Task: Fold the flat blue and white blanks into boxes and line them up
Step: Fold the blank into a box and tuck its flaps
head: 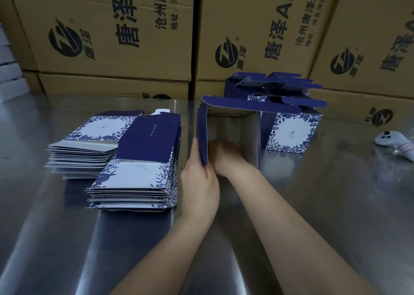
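A half-formed blue and white box (233,120) lies on its side in the middle of the steel table (336,205), its open end facing me. My left hand (199,178) pinches the box's near left wall between thumb and fingers. My right hand (226,158) reaches inside the box, fingers hidden against its inner floor. Two stacks of flat blanks lie to the left: a near stack (139,167) and a far stack (89,142). Several folded boxes (291,133) stand behind and to the right, flaps up.
Large brown cartons (116,37) with black print wall off the table's far side. A white handheld controller (396,144) lies at the right edge. White items sit at the far left edge (9,79).
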Demonstrator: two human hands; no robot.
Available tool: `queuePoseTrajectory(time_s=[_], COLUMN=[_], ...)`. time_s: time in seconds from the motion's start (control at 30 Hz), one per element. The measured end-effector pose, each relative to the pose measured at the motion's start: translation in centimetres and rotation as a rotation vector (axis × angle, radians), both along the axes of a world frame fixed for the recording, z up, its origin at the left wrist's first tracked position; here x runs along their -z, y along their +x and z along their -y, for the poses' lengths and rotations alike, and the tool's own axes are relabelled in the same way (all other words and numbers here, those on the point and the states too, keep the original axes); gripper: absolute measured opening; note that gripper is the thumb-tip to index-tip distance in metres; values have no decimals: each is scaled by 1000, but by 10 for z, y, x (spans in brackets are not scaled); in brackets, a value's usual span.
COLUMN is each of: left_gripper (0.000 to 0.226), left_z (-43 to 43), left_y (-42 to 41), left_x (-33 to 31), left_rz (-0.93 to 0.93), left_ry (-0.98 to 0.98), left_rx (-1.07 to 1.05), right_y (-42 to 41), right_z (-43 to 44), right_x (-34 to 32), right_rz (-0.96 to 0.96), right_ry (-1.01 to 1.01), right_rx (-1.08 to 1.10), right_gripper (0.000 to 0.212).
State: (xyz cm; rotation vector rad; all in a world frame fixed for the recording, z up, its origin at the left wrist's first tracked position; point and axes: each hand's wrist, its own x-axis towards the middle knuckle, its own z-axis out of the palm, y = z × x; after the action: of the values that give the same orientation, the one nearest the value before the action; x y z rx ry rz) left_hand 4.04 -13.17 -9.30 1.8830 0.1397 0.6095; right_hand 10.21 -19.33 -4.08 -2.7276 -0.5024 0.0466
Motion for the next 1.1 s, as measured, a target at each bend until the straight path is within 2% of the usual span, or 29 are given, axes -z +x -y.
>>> queuePoseTrajectory(time_s=[0.1,0.2,0.3,0.4,0.43,0.6,0.7,0.77,0.83,0.9,0.97,1.03,1.1], left_gripper=[53,56,62,69,72,80,76,73,72,73,75,73,69], left_z=[-1,-1,-1,-4,-5,-9,-9,-8,-6,-6,-8,-9,-9], left_y=[1,0,-1,0,0,-2,-2,-3,-4,-4,-4,-5,-6], left_x=[0,0,-1,-3,-4,-7,-10,-11,-12,-13,-14,-16,-18], left_rz=[6,11,8,-15,-22,-11,7,29,52,73,97,120,132], left_ry=[19,34,26,19,31,90,46,19,13,6,27,63,68], left_rx=[-13,-33,-75,-109,-109,-84,-76,-81,-66,-54,-60,-71,-75], right_y=[3,2,-3,-17,-25,-69,-74,-69,-59,-45,-32,-18,-9], right_z=[-1,-2,-4,-6,-6,3,19,31,42,52,60,67,70], right_x=[-2,-3,-6,-11,-12,-9,-15,-23,-29,-31,-29,-20,-10], right_rz=[-35,11,132,159,232,919,1158,1233,1168,956,665,371,131], right_ry=[-4,51,169,378,407,653,777,866,1014,1196,1307,1320,1344], right_rx=[6,14,57,89,66,-158,-194,-90,76,188,179,121,71], right_gripper=[34,35,27,18,18,24,28,28,27,32,41,46,41])
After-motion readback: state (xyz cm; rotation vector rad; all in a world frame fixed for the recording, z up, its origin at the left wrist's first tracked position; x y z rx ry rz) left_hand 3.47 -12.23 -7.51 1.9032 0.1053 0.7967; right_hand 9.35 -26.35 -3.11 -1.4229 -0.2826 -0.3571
